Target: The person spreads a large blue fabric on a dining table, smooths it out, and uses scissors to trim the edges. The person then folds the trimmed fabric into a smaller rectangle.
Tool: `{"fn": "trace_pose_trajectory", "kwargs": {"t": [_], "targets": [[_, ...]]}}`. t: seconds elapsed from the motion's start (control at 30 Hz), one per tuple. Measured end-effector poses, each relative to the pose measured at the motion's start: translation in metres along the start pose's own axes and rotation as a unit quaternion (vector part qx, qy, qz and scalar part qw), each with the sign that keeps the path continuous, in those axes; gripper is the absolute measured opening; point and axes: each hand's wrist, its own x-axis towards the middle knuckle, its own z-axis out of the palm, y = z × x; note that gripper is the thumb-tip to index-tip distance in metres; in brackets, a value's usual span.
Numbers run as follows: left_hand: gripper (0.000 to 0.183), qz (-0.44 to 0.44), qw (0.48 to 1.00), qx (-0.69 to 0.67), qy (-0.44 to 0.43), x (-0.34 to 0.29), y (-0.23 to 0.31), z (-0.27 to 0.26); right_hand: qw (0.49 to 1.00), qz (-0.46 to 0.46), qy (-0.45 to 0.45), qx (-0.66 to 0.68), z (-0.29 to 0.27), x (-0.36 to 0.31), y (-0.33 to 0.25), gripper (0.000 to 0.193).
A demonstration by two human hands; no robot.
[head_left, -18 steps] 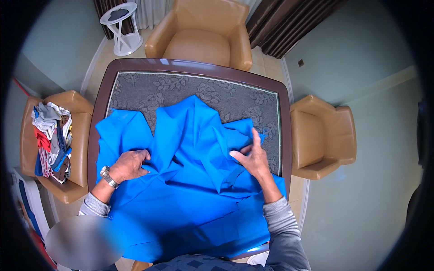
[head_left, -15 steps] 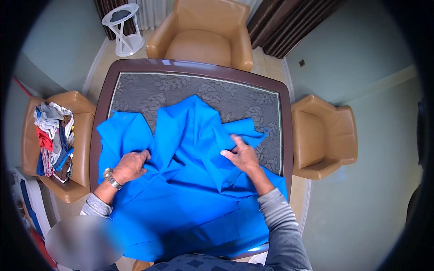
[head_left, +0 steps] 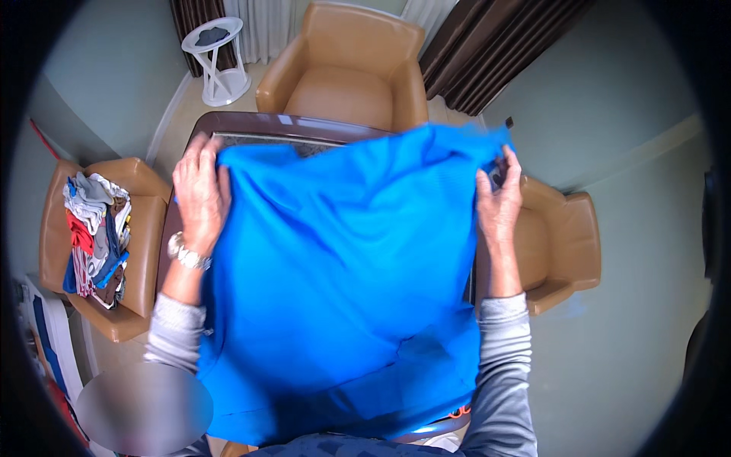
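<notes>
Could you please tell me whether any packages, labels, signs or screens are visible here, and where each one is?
None can be made out: only the blue cloth held up by the left hand and right hand over the table.

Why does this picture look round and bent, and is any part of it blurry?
Head view: a fisheye lens leaves a black rim and bows straight lines, like the dark wooden table's edge; the raised bright blue cloth smears at its top right corner by the right hand; the left hand looks sharp; light is soft and even.
</notes>
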Motion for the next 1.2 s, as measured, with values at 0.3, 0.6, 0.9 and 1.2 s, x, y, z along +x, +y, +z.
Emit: {"fn": "trace_pose_trajectory", "kwargs": {"t": [0.3,0.6,0.9,1.2], "targets": [[0.069,-0.014,0.983,-0.052,-0.177,-0.122,0.019,0.012,0.979,0.078,-0.133,-0.132,0.009,-0.193,0.130,0.069],[0.060,-0.208,0.947,-0.003,-0.245,-0.283,-0.056,-0.060,0.932,0.145,-0.173,-0.283,-0.046,-0.306,0.145,0.071],[0.058,-0.244,0.955,-0.144,-0.089,-0.172,-0.137,0.012,0.908,0.255,-0.132,-0.305,-0.070,-0.285,0.179,0.077],[0.084,-0.234,0.888,-0.141,-0.369,-0.082,-0.196,0.107,0.908,0.174,-0.060,-0.377,-0.047,-0.313,0.200,0.062]]}}
